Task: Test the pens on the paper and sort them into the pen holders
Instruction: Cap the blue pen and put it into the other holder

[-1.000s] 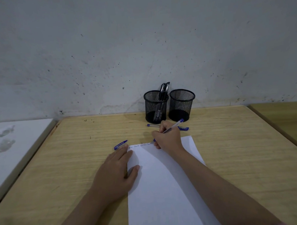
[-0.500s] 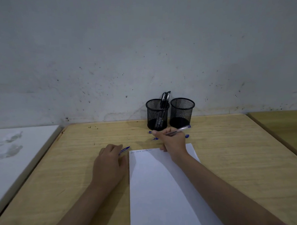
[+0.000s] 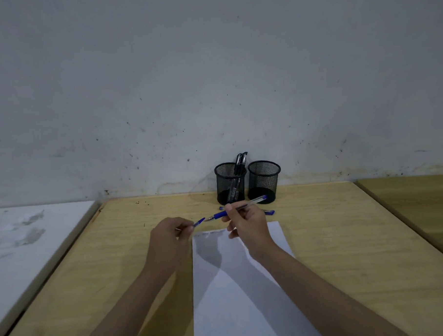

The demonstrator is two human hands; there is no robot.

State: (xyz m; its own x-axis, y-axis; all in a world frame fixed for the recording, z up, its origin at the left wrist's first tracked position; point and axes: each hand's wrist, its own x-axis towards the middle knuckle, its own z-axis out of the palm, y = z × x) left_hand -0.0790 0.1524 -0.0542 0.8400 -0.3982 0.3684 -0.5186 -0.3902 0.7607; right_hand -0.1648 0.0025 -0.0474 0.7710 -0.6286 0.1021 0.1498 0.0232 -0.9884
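The blue pen point(image 3: 238, 207) sits just above the centre of the frame, held off the table in the right hand point(image 3: 245, 221), whose fingers pinch the clear barrel near the blue grip. Its bare tip points left toward the blue cap point(image 3: 199, 221), which the left hand point(image 3: 171, 233) pinches between thumb and fingertips, the open end facing the tip. Tip and cap are near each other but apart.

Below them the paper point(image 3: 241, 294) runs down the middle of the lower frame, with a faint row of scribbles along its top edge. Behind the right hand another blue pen point(image 3: 268, 212) lies on the wooden table point(image 3: 346, 251), mostly hidden. Further up, against the wall, stand two black mesh holders: the left holder point(image 3: 230, 184) carries dark pens point(image 3: 240, 162), while the right holder point(image 3: 264, 181) looks empty, though the mesh makes that hard to confirm.

The testing stroke for this pen appears finished, and the step in hand looks like recapping. That calls for lining the cap's mouth up with the tip and pushing the two together along the barrel's axis; a skewed approach could mark the fingers. After that, the capped pen belongs in one of the holders, and which one cannot be told from here.
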